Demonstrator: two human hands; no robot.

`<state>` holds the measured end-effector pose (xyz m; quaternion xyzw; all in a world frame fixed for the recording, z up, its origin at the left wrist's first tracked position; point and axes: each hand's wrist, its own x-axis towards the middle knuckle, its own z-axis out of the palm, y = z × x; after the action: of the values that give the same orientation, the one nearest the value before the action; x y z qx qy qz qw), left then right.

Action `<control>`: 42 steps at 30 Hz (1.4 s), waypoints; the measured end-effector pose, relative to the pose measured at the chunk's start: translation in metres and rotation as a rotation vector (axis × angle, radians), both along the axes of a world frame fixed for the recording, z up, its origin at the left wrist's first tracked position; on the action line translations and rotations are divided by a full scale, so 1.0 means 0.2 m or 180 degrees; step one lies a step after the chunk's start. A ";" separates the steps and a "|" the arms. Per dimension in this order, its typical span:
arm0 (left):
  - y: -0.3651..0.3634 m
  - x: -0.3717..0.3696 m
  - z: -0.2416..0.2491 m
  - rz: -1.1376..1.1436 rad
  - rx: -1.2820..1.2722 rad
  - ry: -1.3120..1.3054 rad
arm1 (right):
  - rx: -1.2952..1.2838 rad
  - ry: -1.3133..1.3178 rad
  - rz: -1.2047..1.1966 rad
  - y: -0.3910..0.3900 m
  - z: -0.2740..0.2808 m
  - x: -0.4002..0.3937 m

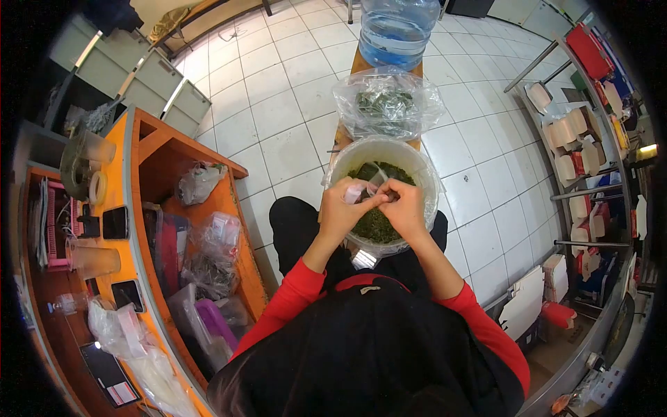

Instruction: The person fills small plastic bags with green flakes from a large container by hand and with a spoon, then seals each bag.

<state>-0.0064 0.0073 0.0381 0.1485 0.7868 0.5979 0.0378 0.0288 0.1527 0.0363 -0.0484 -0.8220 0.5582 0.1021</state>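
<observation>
1. Nearest the camera: black cloth, draped between red sleeves.
2. Over the bucket, above chopped greens: small clear bag, right at the fingertips, contents hard to make out.
3. Left hand curled around a pale pink item, thumb meeting the other fingertips; right hand pinched narrow, apparently on bag film. Cannot tell whether knotted or open.
4. Could tear thin film by tugging too hard, or spill contents after a slipped pinch.
5. Could drop the pale pink item into the greens through a loosened left grip.

Small clear bag over chopped greens in whitish bucket
</observation>
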 end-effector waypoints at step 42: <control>-0.16 -0.17 0.05 0.0594 0.1138 0.0341 | 0.0590 -0.0231 0.1258 0.14 -0.32 -0.41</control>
<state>-0.0408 -0.0239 0.0475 0.1108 0.6794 0.7202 -0.0866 -0.0524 0.1812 -0.0272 0.1033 -0.8665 0.4872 -0.0350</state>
